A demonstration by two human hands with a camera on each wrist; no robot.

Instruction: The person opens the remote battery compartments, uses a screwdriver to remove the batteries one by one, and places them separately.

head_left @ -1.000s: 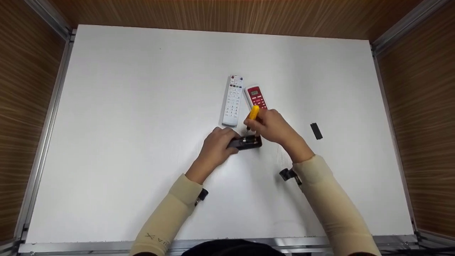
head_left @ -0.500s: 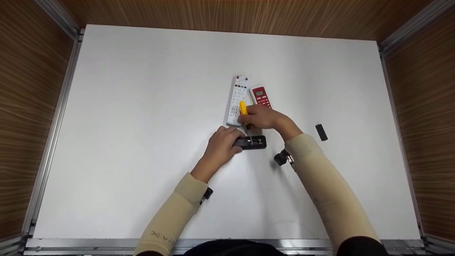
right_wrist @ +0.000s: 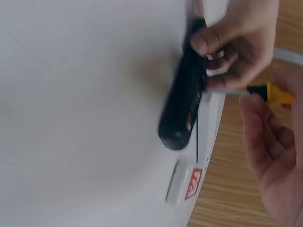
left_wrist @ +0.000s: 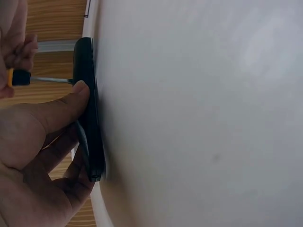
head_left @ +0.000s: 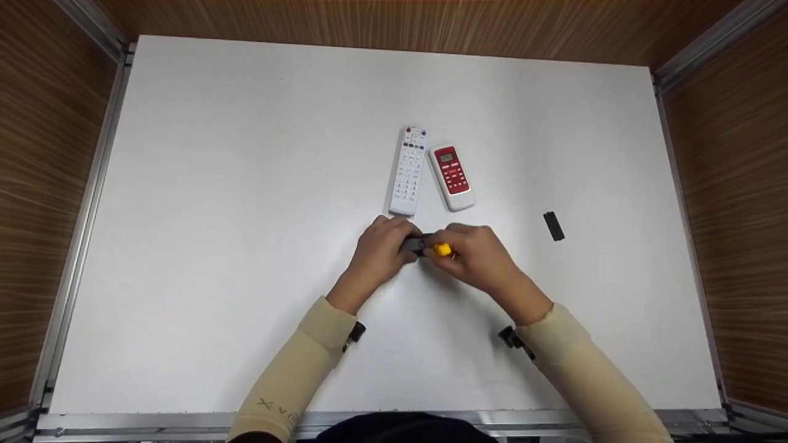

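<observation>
A black remote lies on the white table, gripped at its left end by my left hand. My right hand holds a small screwdriver with a yellow handle. Its metal shaft points at the black remote's upper face, the tip beside my left thumb. The right part of the black remote is hidden under my right hand in the head view.
A white remote and a red-and-white remote lie side by side just beyond my hands. A small black cover piece lies to the right. Wooden walls and metal rails border the table.
My right hand has come down and towards me, bringing the screwdriver from upright over the remotes to low over the black remote. The red remote is now uncovered. My left hand has stayed put.
</observation>
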